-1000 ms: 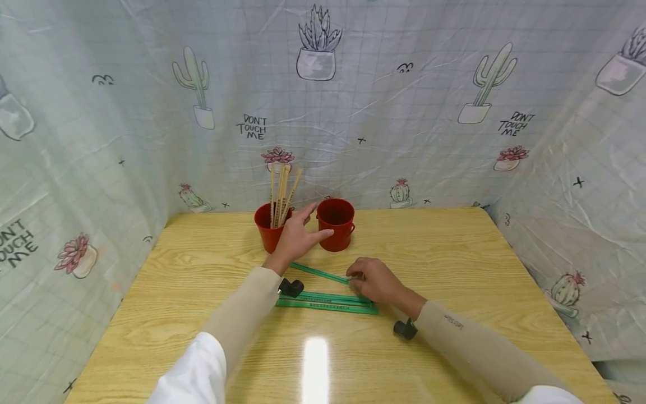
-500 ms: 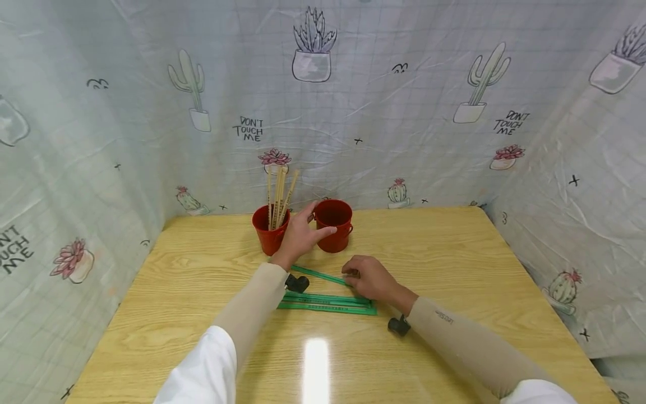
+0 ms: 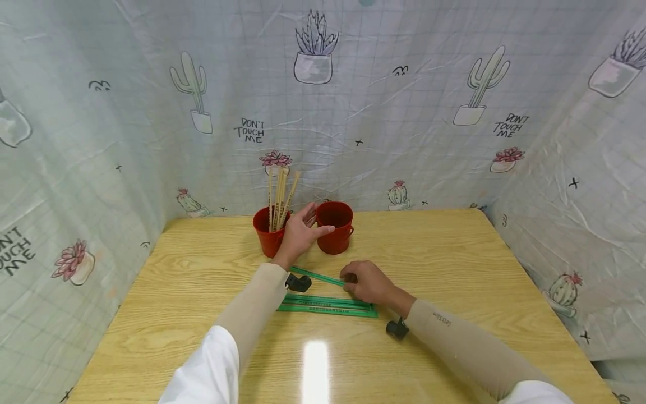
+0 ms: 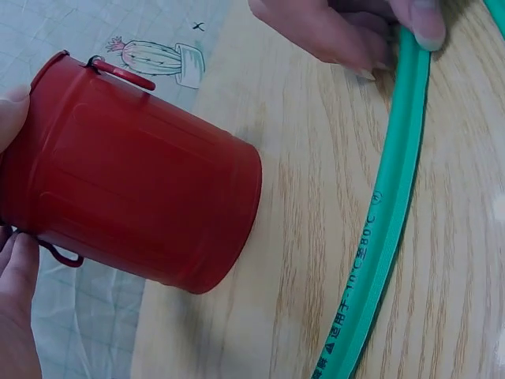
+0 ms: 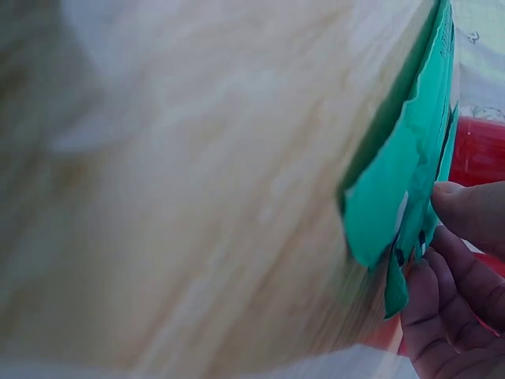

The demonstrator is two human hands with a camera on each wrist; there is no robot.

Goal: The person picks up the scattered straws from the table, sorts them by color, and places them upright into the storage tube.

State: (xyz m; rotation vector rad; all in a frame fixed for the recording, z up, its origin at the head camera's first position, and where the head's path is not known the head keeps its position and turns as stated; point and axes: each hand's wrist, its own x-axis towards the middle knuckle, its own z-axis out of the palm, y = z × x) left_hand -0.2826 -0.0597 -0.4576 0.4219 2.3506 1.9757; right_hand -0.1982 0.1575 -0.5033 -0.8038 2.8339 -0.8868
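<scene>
My left hand (image 3: 299, 234) is at the left side of a red bucket (image 3: 337, 238), thumb across its front and fingers behind. In the left wrist view thumb and fingers grip the bucket (image 4: 142, 174) near its rim, and it stands at a slant in that view. My right hand (image 3: 370, 281) pinches the right end of a slim green packet (image 3: 318, 275) with printed lettering. That packet (image 4: 390, 213) runs in front of the bucket in the left wrist view. Several more green packets (image 3: 328, 308) lie side by side nearer me; their flat ends (image 5: 387, 189) show beside my right fingers.
A second red bucket (image 3: 267, 242) stands to the left, partly behind my left hand, with several pale printed sticks (image 3: 278, 196) upright in it. The wooden table (image 3: 429, 252) ends at a curtain (image 3: 383, 101) printed with cacti. Small black cameras sit on both wrists.
My left arm has shifted a little to the right by the bucket. My right hand has barely moved and keeps the end of the green packet.
</scene>
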